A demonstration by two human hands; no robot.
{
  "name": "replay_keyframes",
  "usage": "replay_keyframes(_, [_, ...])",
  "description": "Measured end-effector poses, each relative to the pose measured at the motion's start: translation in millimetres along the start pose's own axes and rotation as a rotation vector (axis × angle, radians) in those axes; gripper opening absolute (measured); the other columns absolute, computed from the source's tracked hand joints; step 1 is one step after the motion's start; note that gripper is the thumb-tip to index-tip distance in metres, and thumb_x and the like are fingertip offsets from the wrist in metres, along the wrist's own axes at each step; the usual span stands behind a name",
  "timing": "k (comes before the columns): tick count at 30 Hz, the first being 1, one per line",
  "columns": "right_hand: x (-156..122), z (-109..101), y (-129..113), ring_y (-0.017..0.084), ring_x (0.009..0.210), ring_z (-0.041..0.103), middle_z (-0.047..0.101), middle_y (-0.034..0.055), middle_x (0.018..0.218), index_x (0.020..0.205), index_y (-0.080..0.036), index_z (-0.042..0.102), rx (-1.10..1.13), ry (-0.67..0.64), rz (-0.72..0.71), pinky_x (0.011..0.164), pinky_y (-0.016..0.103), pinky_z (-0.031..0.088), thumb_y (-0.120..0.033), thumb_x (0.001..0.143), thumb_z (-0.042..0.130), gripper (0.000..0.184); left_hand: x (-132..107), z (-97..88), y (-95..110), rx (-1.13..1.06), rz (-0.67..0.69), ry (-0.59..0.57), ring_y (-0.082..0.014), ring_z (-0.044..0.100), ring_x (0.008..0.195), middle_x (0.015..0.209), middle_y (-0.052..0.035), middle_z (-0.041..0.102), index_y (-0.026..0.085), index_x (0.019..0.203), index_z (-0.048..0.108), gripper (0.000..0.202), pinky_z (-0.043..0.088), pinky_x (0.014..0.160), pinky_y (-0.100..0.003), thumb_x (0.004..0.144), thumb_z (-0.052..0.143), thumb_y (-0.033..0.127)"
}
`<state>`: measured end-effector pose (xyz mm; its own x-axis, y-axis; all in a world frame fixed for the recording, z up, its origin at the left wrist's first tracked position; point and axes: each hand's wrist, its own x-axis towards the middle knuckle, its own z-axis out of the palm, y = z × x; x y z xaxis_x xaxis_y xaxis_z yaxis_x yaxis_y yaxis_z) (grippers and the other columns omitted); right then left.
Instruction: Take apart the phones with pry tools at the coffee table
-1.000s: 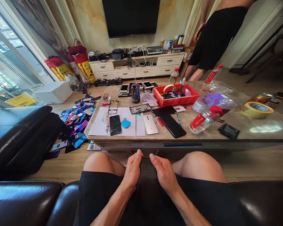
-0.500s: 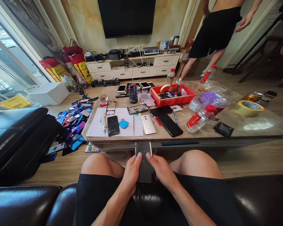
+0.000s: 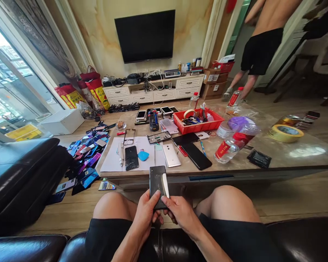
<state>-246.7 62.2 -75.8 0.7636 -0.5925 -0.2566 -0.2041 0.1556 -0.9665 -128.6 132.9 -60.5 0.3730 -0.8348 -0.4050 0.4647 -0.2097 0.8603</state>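
Both hands hold a dark smartphone point(image 3: 156, 185) up above my lap, with its back and camera facing me. My left hand point(image 3: 146, 216) wraps its lower left edge. My right hand point(image 3: 182, 214) grips the lower right side, close to a white strip point(image 3: 165, 185), perhaps a plastic pry card, standing along the phone's right edge. Whether the strip is wedged into the seam is hidden. Beyond my hands, a cracked black phone point(image 3: 131, 158) and a blue pick point(image 3: 143, 155) lie on a white paper sheet point(image 3: 110, 163) on the glass-topped table point(image 3: 289, 154).
A red tray of tools point(image 3: 198, 123), phones, a plastic bottle point(image 3: 229, 147) and yellow tape point(image 3: 285, 133) stand on the table. Many phones lie heaped on the floor point(image 3: 86, 156) at left. A co-worker point(image 3: 259, 51) stands back right. A black leather sofa arm point(image 3: 19, 178) rises at left.
The phone has risen from my lap and tilted toward me, with the white strip now along its right edge. The co-worker has moved farther back and to the right.
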Motion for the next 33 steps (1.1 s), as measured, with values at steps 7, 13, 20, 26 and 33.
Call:
replay_keyframes(7, [37, -92, -48, 0.028, 0.106, 0.066, 0.070, 0.0138, 0.113, 0.109, -0.016, 0.072, -0.713, 0.275, -0.233, 0.093, 0.039, 0.049, -0.029, 0.091, 0.064, 0.024, 42, -34.2, 59, 0.587, 0.233, 0.378, -0.0193, 0.057, 0.043, 0.069, -0.0037, 0.066, 0.020, 0.098, 0.062, 0.041, 0.046, 0.045, -0.030, 0.082, 0.067, 0.058])
replay_keyframes(13, [71, -169, -71, 0.039, 0.117, 0.061, 0.058, 0.0252, 0.129, 0.134, -0.010, 0.061, -1.296, 0.623, 0.168, 0.093, 0.045, 0.049, -0.027, 0.086, 0.073, 0.052, 80, -61.8, 132, 1.338, 0.286, 0.755, -0.0358, 0.071, 0.100, 0.103, -0.0188, 0.075, 0.017, 0.133, 0.059, 0.043, 0.050, 0.083, -0.041, 0.094, 0.051, 0.033])
replay_keyframes(20, [80, -162, -64, 0.042, 0.116, 0.059, 0.058, 0.0232, 0.126, 0.141, -0.018, 0.054, -1.226, 0.663, 0.330, 0.086, 0.050, 0.051, -0.032, 0.086, 0.065, 0.058, 90, -74.1, 151, 1.497, 0.289, 0.838, -0.0308, 0.070, 0.100, 0.107, -0.0143, 0.074, 0.020, 0.137, 0.055, 0.041, 0.048, 0.079, -0.036, 0.100, 0.041, 0.032])
replay_keyframes(26, [81, -169, -70, 0.043, 0.117, 0.060, 0.063, 0.0257, 0.120, 0.143, -0.013, 0.051, -1.152, 0.689, 0.334, 0.086, 0.049, 0.051, -0.040, 0.084, 0.063, 0.066, 94, -69.6, 138, 1.664, 0.403, 0.746, -0.0274, 0.066, 0.106, 0.117, -0.0118, 0.071, 0.020, 0.138, 0.054, 0.043, 0.047, 0.080, -0.035, 0.098, 0.039, 0.020])
replay_keyframes(33, [74, -170, -72, 0.037, 0.103, 0.070, 0.065, 0.0254, 0.116, 0.140, -0.010, 0.052, -1.018, 0.710, 0.308, 0.085, 0.043, 0.053, -0.043, 0.084, 0.059, 0.065, 114, -55.9, 102, 1.865, 0.480, 0.603, -0.0298, 0.061, 0.100, 0.109, -0.0118, 0.065, 0.021, 0.150, 0.047, 0.056, 0.045, 0.067, -0.035, 0.095, 0.036, 0.010])
